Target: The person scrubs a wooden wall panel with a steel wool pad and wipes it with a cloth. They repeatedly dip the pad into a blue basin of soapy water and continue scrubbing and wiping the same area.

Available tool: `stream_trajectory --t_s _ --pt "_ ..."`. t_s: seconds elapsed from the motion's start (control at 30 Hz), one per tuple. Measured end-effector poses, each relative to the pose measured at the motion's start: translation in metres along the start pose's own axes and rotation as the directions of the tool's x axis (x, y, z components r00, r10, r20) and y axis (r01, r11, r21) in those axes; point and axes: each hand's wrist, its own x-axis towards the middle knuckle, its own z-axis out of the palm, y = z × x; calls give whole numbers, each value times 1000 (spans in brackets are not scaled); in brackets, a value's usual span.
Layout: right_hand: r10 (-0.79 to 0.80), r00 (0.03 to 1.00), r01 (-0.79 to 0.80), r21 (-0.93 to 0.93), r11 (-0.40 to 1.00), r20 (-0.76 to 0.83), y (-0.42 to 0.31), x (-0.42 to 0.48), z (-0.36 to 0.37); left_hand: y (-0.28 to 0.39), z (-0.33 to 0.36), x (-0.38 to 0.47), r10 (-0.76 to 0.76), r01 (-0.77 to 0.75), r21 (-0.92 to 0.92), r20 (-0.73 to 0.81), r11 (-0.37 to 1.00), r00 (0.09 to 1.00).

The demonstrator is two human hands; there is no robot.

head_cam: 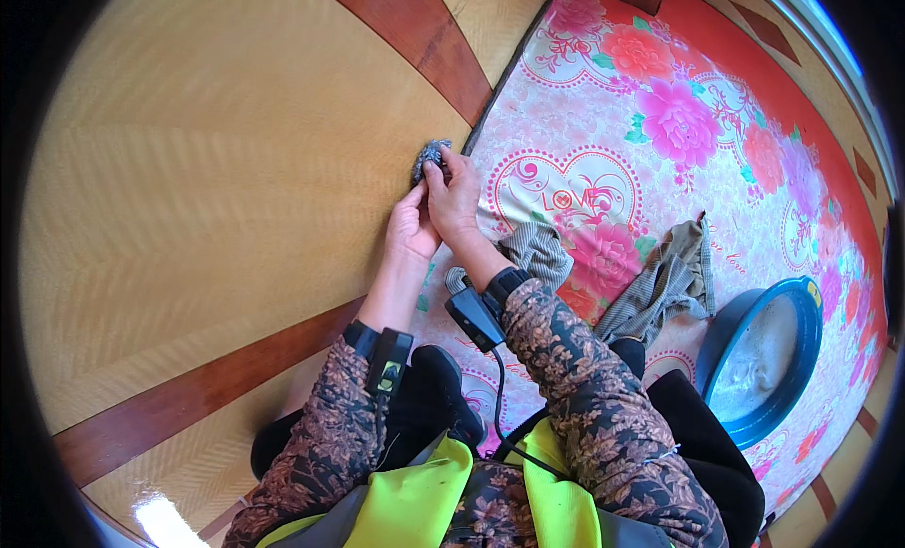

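A grey metal-mesh scouring pad (428, 162) is pinched in the fingers of my right hand (454, 198), close to the yellowish wood-grain panel (233, 194). My left hand (413, 228) is just below, palm turned up and touching the right hand. Its fingertips reach the pad's lower edge, but they are partly hidden, so its grip is unclear. Beneath my right wrist lies a crumpled striped cloth (539, 255) on the flower-printed mat (523, 127). Whether the pad presses on the panel or is just off it, I cannot tell.
To the right stands a blue plastic basin (732, 329) of foamy water. Between it and my right arm lies a second grey striped cloth (668, 279). Reddish-brown wood strips (212, 368) border the panel. A cable (500, 399) hangs from the device on my right wrist.
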Motion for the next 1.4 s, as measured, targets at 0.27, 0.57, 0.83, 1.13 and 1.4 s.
stream_trajectory --t_s 0.27,0.57,0.83,1.13,1.4 --pt "493 863 -501 301 811 111 16 31 2 -17 -7 30 12 -16 -12 -288 1000 958" --pt "671 738 -565 605 561 66 19 43 12 -25 -6 38 29 -1 112 -248 994 968" --pt "682 714 -589 662 464 157 14 36 8 -20 -8 36 19 -15 13 -328 1000 944" --pt "533 841 -496 536 683 99 26 26 15 -20 -10 37 9 -22 -30 -370 999 929" --pt "508 836 -547 390 741 208 69 16 -3 -40 -31 21 -5 50 104 -394 993 919"
